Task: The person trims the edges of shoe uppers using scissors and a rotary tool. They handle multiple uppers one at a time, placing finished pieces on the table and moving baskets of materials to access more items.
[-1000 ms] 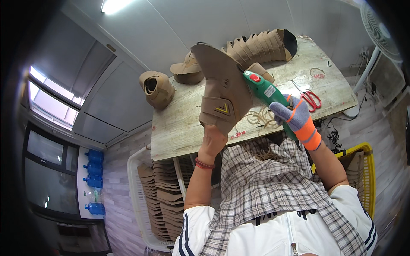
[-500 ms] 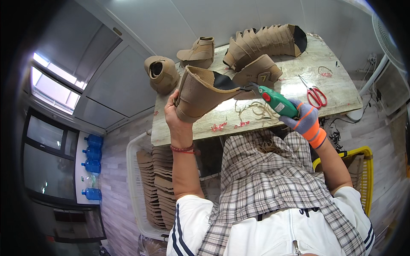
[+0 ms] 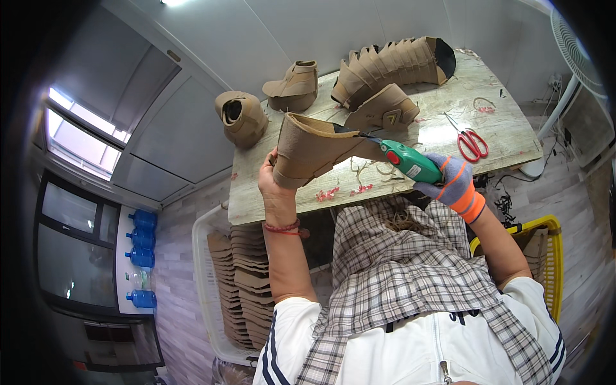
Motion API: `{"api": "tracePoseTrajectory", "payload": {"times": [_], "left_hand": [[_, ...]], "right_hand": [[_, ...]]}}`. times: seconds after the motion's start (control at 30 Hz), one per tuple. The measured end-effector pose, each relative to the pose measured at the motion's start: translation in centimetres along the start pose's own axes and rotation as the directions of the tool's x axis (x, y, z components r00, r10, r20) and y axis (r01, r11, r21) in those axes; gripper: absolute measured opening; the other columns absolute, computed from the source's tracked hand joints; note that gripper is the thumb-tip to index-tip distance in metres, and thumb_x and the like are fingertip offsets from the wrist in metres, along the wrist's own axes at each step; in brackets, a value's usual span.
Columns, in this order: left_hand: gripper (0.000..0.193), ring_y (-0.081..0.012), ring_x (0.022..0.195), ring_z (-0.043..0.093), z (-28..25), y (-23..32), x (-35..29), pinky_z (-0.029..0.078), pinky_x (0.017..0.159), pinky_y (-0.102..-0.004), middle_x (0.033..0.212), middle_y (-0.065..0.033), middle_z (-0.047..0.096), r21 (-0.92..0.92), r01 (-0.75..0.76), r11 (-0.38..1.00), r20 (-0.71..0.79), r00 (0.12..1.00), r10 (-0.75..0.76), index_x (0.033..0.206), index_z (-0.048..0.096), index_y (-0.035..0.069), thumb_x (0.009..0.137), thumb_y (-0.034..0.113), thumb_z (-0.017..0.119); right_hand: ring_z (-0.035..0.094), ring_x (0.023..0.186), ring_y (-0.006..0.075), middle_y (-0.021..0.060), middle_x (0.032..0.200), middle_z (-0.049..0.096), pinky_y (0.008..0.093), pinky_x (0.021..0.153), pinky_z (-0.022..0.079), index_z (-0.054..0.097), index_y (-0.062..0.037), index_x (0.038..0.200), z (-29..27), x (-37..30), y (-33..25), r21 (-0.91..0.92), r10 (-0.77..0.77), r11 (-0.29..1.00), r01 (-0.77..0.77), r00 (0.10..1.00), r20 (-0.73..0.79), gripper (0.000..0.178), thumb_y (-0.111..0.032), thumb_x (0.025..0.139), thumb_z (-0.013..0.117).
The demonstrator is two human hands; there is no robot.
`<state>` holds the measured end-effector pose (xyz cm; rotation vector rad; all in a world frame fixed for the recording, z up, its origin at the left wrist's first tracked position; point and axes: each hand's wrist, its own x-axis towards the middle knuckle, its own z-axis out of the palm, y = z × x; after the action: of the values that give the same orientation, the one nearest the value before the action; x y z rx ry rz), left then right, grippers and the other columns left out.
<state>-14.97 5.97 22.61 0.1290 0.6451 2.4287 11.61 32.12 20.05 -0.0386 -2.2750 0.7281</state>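
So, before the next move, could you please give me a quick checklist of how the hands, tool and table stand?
1. Left hand gripping the tan boot upper: ok.
2. Right hand gripping the green tool: ok, glove on.
3. Left hand gloved: not ok, it is bare.
4. Tool tip touching the upper's edge: cannot tell; it is close to it.
5. Red-handled scissors out of both hands: ok, lying on the table.
6. Table free of red scraps: not ok.
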Motion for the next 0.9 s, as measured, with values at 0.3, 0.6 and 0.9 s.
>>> {"api": "tracePoseTrajectory", "payload": {"times": [0.3,0.6,0.9], "left_hand": [[0.024,-0.0338,0.095,0.063,2.2,-1.7,-0.3,0.05,0.089,-0.048,0.1,-0.0195,0.066,0.086,-0.006,0.996,-0.18,0.983,0.022,0.101,0.059,-0.004,0.094,0.011,0.041],[0.026,-0.0296,0.1,0.063,2.5,-2.3,-1.1,0.05,0.091,-0.0443,0.11,-0.0188,0.064,-0.022,-0.024,0.999,-0.095,0.995,0.022,0.107,0.059,-0.003,0.096,0.013,0.042],[0.031,-0.0265,0.108,0.06,6.1,-4.7,-4.2,0.05,0.094,-0.0422,0.12,-0.0122,0.062,0.179,-0.324,0.929,0.105,0.945,0.31,0.122,0.056,0.001,0.096,0.018,0.053]], "right_hand": [[0.065,0.067,0.0298,0.0137,0.079,0.067,0.034,0.061,0.052,0.066,-0.0058,0.104,0.2,0.3,-0.7,0.077,-0.02,0.997,0.02,1.0,-0.01,0.051,-0.032,0.064,0.085],[0.066,0.068,0.0279,0.0147,0.082,0.067,0.0327,0.062,0.053,0.065,-0.0043,0.106,0.4,0.7,-2.2,0.129,0.008,0.992,-0.009,1.0,0.009,0.052,-0.027,0.064,0.085],[0.068,0.071,0.0244,0.0145,0.085,0.069,0.0299,0.065,0.054,0.064,-0.0032,0.11,1.9,0.8,-2.8,0.286,0.121,0.952,-0.112,0.993,-0.014,0.054,-0.026,0.066,0.085]]}}
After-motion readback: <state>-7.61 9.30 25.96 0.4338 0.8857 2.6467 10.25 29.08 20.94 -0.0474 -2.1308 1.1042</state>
